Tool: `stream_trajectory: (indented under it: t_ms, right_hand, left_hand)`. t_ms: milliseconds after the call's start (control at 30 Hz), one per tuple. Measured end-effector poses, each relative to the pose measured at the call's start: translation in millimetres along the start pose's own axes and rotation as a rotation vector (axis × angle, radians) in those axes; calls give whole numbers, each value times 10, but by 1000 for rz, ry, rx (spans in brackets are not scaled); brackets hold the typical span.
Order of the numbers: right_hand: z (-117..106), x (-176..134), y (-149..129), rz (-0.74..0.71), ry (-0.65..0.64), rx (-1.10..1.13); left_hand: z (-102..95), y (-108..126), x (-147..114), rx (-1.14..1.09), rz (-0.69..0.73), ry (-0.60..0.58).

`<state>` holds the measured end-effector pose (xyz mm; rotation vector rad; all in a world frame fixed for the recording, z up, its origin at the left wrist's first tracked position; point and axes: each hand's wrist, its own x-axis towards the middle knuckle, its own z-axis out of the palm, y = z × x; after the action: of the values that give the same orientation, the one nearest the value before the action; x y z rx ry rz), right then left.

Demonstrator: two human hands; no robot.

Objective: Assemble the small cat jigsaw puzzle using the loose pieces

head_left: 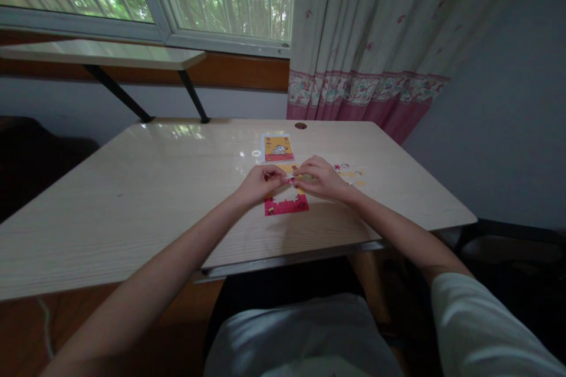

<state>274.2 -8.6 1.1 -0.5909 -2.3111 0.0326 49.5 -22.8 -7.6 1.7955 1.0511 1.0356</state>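
A partly assembled jigsaw puzzle (286, 206) lies on the desk, with a red-pink bottom strip, some yellow at its top and bare desk showing in its middle. Over its upper part my two hands meet. My left hand (262, 181) is closed in a pinch at a small pink-and-white puzzle piece (290, 179). From the other side, my right hand (322, 179) has thumb and fingers closed around the same piece. Fingers hide part of the puzzle beneath. Just beyond lies a yellow-and-red picture card (278, 148) with a white cartoon animal.
Several loose puzzle pieces (349, 174) are scattered right of my right hand. A small white ring-shaped thing (256, 153) lies left of the card. The desk (145, 212) has a raised shelf (106, 53) at back left and a cable hole (300, 126). Curtains (354, 41) hang behind.
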Motion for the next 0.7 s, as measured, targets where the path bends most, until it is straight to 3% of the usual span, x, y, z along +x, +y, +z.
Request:
stream_trajectory:
  t_ms: [167, 267, 700]
  right_hand:
    - [-42, -2, -29, 97, 46, 2]
    - [-51, 8, -45, 114, 59, 22]
    - [-6, -8, -11, 58, 46, 58]
  left_hand:
    - [-36, 45, -53, 198, 276, 97]
    - [-47, 56, -64, 246, 367, 118]
    - [-54, 65, -65, 296, 449, 116]
